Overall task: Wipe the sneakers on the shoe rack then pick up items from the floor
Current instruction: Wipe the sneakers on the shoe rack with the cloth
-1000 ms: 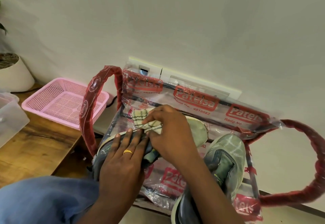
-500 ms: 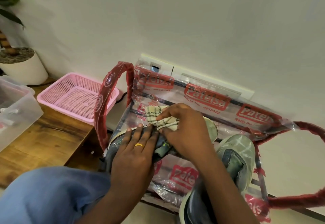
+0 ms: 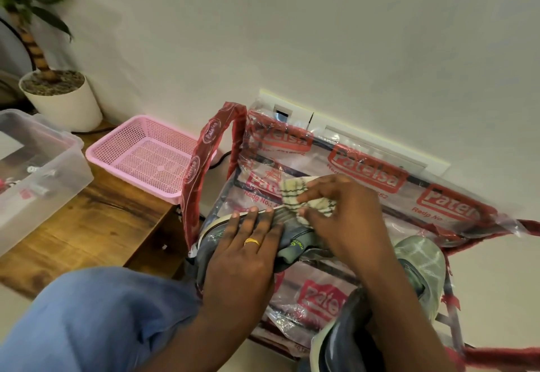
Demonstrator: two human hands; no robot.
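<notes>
Steadies the grey sneaker [image 3: 293, 244] on the wrapped shoe rack [image 3: 365, 171] under flat, straight fingers of the left hand [image 3: 242, 257], apparently against sliding, and wipes its toe, just beyond those fingertips, with a checked cloth [image 3: 302, 197] pinched in the curled right hand [image 3: 346, 219].

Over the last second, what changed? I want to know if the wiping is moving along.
The right hand has slid the cloth slightly rightward along the sneaker, away from the left hand. The head camera turned left, so more of the potted plant shows. Unchanged: the right hand pinches the cloth, the left hand lies flat on the sneaker, and the other sneaker and pink basket stay put.
</notes>
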